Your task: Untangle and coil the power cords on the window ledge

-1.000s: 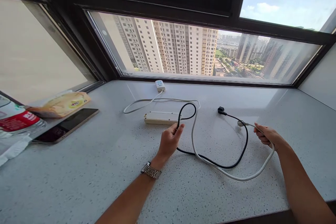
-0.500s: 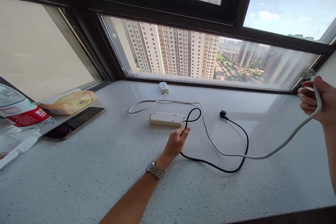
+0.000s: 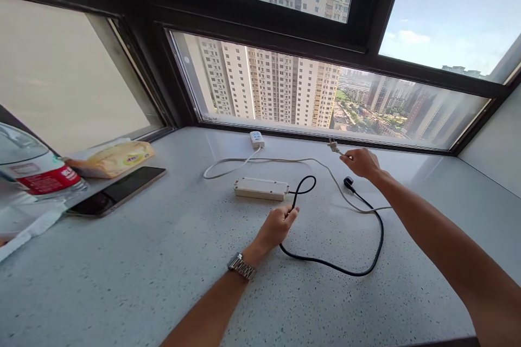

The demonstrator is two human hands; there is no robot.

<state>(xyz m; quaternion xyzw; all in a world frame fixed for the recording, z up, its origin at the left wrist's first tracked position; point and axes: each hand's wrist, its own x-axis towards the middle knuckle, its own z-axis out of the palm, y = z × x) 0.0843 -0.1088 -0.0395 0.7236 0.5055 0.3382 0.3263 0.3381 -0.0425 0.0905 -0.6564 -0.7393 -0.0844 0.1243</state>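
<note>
My left hand (image 3: 277, 226) is closed round a black power cord (image 3: 325, 264) near the middle of the counter. That cord runs from the right end of a cream power strip (image 3: 261, 188), loops once, passes through my fist and ends in a black plug (image 3: 349, 183). My right hand (image 3: 361, 162) is closed on a white power cord just behind its plug (image 3: 334, 146), whose prongs point toward the window. The white cord (image 3: 301, 160) leads left to a small white socket block (image 3: 256, 140) by the window frame. Part of it is hidden behind my right arm.
A black phone (image 3: 116, 191) lies at the left, with a yellow tissue pack (image 3: 118, 159) behind it. A large clear bottle with a red label (image 3: 46, 176) and white plastic wrapping (image 3: 32, 222) are at the far left. A dark window frame (image 3: 264, 32) borders the speckled counter (image 3: 163, 271).
My right hand has moved left and inward from the far right, bringing the white plug near the window's middle. The left hand keeps hold of the black cord, nearly in place.
</note>
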